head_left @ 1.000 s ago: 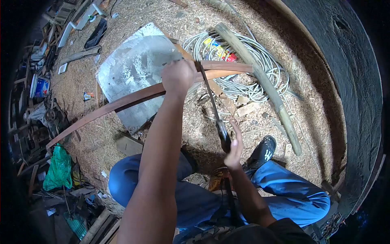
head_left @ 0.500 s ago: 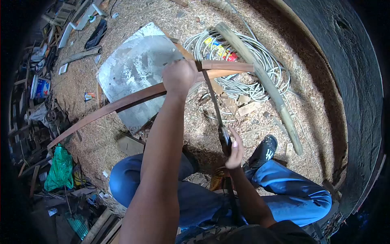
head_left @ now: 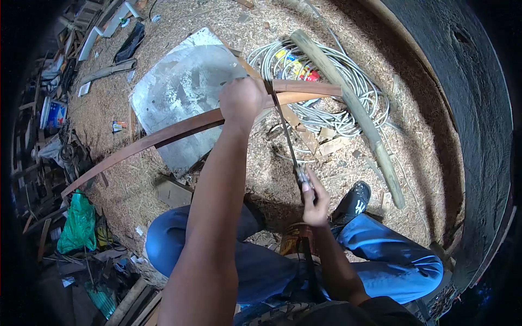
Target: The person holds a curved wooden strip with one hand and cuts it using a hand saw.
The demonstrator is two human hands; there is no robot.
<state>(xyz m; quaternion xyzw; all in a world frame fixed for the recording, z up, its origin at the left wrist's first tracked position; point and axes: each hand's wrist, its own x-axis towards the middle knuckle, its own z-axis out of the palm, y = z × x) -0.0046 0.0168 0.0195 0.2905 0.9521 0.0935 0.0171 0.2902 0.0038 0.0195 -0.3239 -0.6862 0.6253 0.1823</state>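
My left hand (head_left: pixel 243 100) is closed around a long, curved reddish-brown wooden strip (head_left: pixel 147 142), pressing it down near its right end. The strip stretches from the lower left, over a pale board, to a round wooden pole. My right hand (head_left: pixel 316 202) is wrapped around the handle of a hand saw (head_left: pixel 286 130). Seen nearly edge-on, its thin dark blade runs up to the strip just right of my left fist. There it meets the wood, beside a short end piece (head_left: pixel 307 87) and a lighter orange-brown edge beneath. Where the blade enters is partly hidden.
Beneath the strip lies a scuffed grey-white board (head_left: pixel 187 76). A coil of grey cable (head_left: pixel 372 98) sits under the round pole (head_left: pixel 363 122). A dark curved wall (head_left: pixel 473 108) rises on the right. Scrap wood and a green plastic bag (head_left: pixel 78 225) lie at left. Shavings cover the ground.
My right hand has turned slightly and shifted a little up, its fingers closer around the saw handle. The blade appears thinner. My left hand and the strip have barely moved.
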